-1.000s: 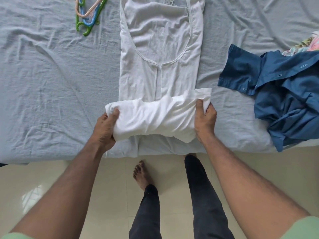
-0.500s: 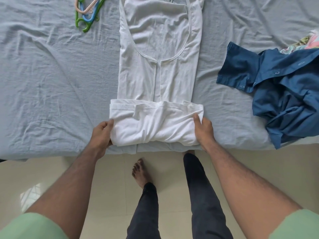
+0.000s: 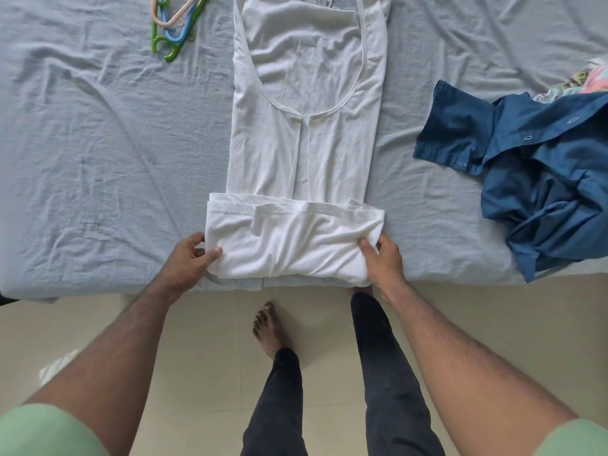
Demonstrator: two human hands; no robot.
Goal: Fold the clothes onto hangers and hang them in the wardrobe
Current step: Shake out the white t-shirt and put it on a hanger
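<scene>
A white cotton sleeveless top [image 3: 306, 133] lies flat down the middle of a bed covered with a wrinkled pale grey-blue sheet [image 3: 98, 159], its scooped neckline toward the far side and its lower part folded up into a thick band at the near edge of the bed. The left hand [image 3: 189, 261] pinches the left end of that folded band, thumb on top and fingers curled beneath. The right hand [image 3: 383, 258] pinches the right end the same way, its grip narrow around the bunched cloth. A bundle of plastic hangers in green, blue and peach [image 3: 174, 24] rests on the sheet at the far left, well apart from the top. A crumpled dark blue button shirt [image 3: 539, 179] lies on the right side of the bed, with a patch of floral fabric [image 3: 589, 80] just behind it. Below the bed edge, the person's legs in dark trousers and one bare foot stand on cream floor tiles [image 3: 204, 357].
</scene>
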